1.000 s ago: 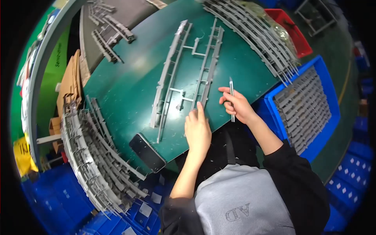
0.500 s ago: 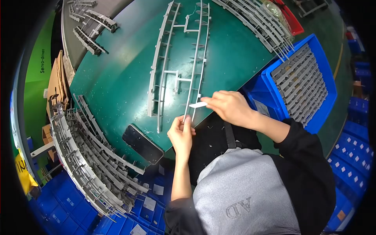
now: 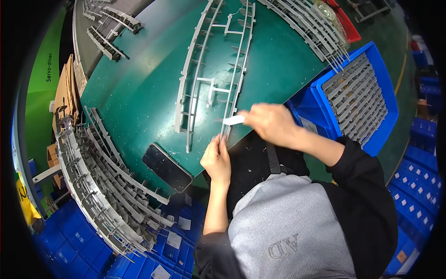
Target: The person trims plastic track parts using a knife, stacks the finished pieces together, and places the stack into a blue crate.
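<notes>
A long grey plastic moulded frame (image 3: 210, 69) of two ladder-like strips joined by runners lies on the green table (image 3: 139, 93). My left hand (image 3: 216, 160) pinches the near end of the right strip at the table's front edge. My right hand (image 3: 272, 124) is closed on a small knife whose pale blade (image 3: 233, 120) points left and touches that same strip just above my left hand.
A dark phone (image 3: 167, 167) lies at the table's front edge. Stacks of grey frames (image 3: 107, 186) sit to the left and at the far right (image 3: 306, 28). A blue bin (image 3: 357, 97) of cut grey strips stands on the right, with blue crates around.
My right hand brought the knife from upright beside the frame down onto the right strip. My left hand went from flat on the table to pinching the strip's end.
</notes>
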Tool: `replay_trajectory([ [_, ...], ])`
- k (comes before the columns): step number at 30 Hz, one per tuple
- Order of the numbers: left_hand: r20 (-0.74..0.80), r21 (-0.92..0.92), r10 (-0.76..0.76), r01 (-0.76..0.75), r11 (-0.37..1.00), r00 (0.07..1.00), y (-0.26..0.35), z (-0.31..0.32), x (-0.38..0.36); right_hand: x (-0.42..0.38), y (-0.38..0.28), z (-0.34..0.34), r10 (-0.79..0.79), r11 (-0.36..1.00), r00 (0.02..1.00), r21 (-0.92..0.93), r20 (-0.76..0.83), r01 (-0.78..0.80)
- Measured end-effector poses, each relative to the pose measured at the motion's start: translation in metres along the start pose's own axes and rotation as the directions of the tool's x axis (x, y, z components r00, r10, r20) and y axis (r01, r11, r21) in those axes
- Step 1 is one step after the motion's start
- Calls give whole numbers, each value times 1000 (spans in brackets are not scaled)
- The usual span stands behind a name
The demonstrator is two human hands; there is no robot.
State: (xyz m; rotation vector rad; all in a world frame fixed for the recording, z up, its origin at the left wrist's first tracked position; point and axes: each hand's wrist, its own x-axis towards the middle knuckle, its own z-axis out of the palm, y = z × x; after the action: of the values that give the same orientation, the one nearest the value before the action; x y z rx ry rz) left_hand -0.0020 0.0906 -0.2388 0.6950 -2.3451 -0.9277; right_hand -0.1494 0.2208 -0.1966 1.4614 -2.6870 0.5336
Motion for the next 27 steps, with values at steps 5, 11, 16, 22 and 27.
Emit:
replay_trajectory([
  [5,72,-62,-148,153,986,986,2,-12,-3,-4,3,11,44,996,994,-68,-104,-51],
  [11,489,10,-485,551,834,725,33,-41,21,-19,42,-4,398,908,895,228,-202,-352],
  [16,285,242,297,-369,898,911,44,4,51,-41,21,-5,454,780,890,504,-46,-371],
  [22,432,1,319,-354,935,843,33,24,63,-44,9,-2,254,898,956,403,-150,-175],
  [27,401,-313,213,-85,946,891,32,13,57,-35,5,-10,99,948,983,313,-157,-46],
])
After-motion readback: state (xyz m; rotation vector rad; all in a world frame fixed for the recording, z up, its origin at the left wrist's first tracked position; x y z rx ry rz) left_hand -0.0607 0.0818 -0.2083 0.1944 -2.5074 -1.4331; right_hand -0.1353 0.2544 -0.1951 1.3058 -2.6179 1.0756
